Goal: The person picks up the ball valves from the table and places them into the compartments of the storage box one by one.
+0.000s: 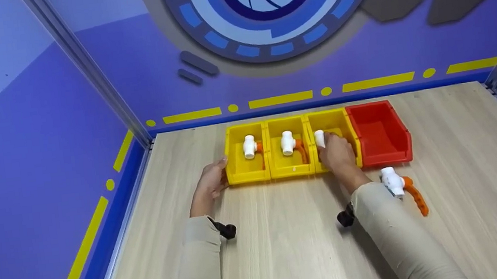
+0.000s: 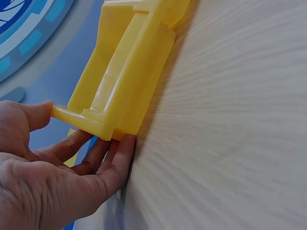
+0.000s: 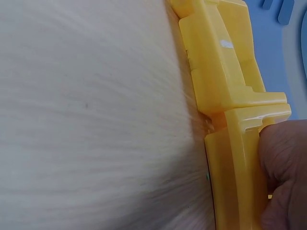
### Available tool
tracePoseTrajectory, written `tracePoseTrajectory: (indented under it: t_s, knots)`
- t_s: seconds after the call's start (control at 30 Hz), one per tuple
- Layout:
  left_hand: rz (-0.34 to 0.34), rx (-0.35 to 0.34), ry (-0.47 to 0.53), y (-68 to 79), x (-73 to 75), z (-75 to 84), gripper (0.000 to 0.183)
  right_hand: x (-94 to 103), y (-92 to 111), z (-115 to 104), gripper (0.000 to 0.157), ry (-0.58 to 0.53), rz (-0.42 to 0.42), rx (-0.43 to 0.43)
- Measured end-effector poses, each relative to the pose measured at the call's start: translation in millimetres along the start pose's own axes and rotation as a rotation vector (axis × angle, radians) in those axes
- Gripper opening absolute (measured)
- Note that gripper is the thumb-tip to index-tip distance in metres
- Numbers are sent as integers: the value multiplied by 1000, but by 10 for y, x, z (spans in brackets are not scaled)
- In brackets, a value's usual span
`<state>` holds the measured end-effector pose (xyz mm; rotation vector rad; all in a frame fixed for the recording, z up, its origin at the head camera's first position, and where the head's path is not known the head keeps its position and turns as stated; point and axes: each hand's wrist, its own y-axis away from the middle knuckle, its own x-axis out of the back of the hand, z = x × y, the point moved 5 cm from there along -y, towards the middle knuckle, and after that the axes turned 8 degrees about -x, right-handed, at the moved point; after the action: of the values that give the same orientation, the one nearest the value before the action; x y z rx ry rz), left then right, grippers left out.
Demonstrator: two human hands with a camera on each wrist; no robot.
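Observation:
My right hand (image 1: 338,151) reaches down into the third yellow bin (image 1: 330,118), its curled fingers at a white ball valve (image 1: 319,138); its fingertips and most of that valve are hidden. In the right wrist view, the hand (image 3: 285,175) shows behind the bin's front lip (image 3: 247,177). My left hand (image 1: 212,180) touches the outer side of the leftmost yellow bin (image 1: 249,177). In the left wrist view, its thumb (image 2: 38,115) meets the rim while the other fingers (image 2: 122,158) rest low against the wall. White ball valves with orange handles lie in the left bin (image 1: 249,147) and second bin (image 1: 287,143).
A red bin (image 1: 379,136) stands at the right end of the row. In front of it, another white valve with an orange handle (image 1: 392,181) lies on the wooden table (image 1: 284,247), beside the right sleeve. Printed panels (image 1: 197,98) border the table behind and at the sides.

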<state>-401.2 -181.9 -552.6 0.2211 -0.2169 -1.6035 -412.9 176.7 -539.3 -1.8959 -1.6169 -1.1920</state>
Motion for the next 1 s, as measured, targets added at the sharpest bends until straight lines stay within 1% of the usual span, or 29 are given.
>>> tracePoseTrajectory:
  t_s: [0.13,0.27,0.43,0.57,0.8,1.0]
  knots:
    - [-15,-20,-2,9,-27,6,50,25,-15,22,59,22,1,4]
    - [-17,-6,-5,8,-35,9,51,20,-33,47,64,28,-6,-10]
    - [-1,12,-9,-4,-2,11,50,15,-28,29,64,31,16,25]
    - [8,3,-12,-13,8,14,49,18,-23,18,64,29,33,40]
    - [24,15,1,-20,6,-9,49,-11,-27,34,64,2,16,3]
    - [16,5,4,-2,7,2,50,-16,-17,22,60,37,64,40]
